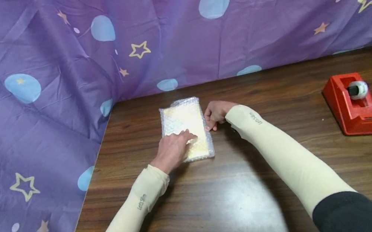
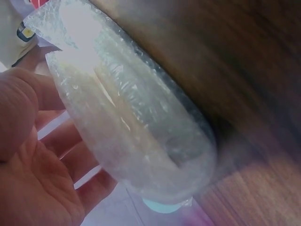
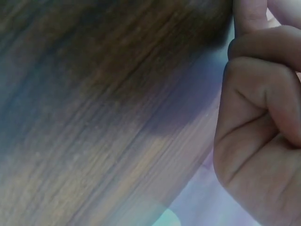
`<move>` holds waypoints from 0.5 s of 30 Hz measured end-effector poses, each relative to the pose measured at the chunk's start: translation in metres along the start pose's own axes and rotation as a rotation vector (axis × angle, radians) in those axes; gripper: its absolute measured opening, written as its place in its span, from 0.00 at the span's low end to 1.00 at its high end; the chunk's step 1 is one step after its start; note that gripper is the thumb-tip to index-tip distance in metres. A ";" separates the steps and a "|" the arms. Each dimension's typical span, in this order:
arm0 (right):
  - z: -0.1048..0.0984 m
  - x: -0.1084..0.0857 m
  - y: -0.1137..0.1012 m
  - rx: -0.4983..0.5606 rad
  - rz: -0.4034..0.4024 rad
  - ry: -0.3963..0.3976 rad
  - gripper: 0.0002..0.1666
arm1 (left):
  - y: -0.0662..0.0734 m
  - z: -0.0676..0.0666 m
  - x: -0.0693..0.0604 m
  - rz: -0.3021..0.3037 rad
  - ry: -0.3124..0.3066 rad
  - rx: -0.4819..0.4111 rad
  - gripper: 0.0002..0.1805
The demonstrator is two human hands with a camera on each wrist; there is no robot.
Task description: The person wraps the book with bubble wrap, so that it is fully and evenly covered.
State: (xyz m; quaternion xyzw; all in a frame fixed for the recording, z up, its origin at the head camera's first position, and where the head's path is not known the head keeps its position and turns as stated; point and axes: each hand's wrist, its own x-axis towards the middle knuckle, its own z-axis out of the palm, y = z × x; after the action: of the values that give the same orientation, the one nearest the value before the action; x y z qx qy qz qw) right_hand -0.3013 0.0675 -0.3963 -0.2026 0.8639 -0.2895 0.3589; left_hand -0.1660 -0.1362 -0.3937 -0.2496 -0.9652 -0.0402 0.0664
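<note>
A flat, pale yellow rectangular item (image 1: 186, 118) lies wrapped in clear bubble wrap (image 1: 211, 149) on the table. My left hand (image 1: 174, 149) rests over its lower left part, index finger stretched across the top. In the left wrist view, the left hand (image 2: 42, 155) has its fingers loosely extended against the shiny bubble wrap (image 2: 141, 108). At the package's right edge, my right hand (image 1: 217, 113) pinches the rim of the wrap between thumb and finger. Curled fingers of the right hand (image 3: 258, 103) fill the right of the right wrist view, which hides the pinched spot.
A red tape dispenser (image 1: 353, 107) with a tape roll (image 1: 358, 90) stands on the right of the brown wooden table (image 1: 214, 199). Behind and to the left hangs a purple curtain (image 1: 178, 31) with stars and blue ovals.
</note>
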 end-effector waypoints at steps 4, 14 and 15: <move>0.000 -0.003 -0.001 -0.010 0.003 -0.004 0.10 | -0.004 0.002 0.001 0.021 0.004 -0.019 0.15; -0.004 -0.026 -0.009 -0.320 -0.069 0.163 0.04 | -0.013 -0.001 -0.007 0.087 0.059 -0.079 0.09; -0.004 -0.030 -0.008 -0.352 -0.078 0.189 0.04 | -0.014 -0.002 -0.007 0.085 0.066 -0.080 0.08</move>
State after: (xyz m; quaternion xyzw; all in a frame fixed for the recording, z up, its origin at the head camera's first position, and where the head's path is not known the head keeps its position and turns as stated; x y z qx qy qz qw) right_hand -0.2837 0.0791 -0.3737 -0.2673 0.9225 -0.1655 0.2239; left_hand -0.1663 -0.1516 -0.3936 -0.2914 -0.9487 -0.0842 0.0896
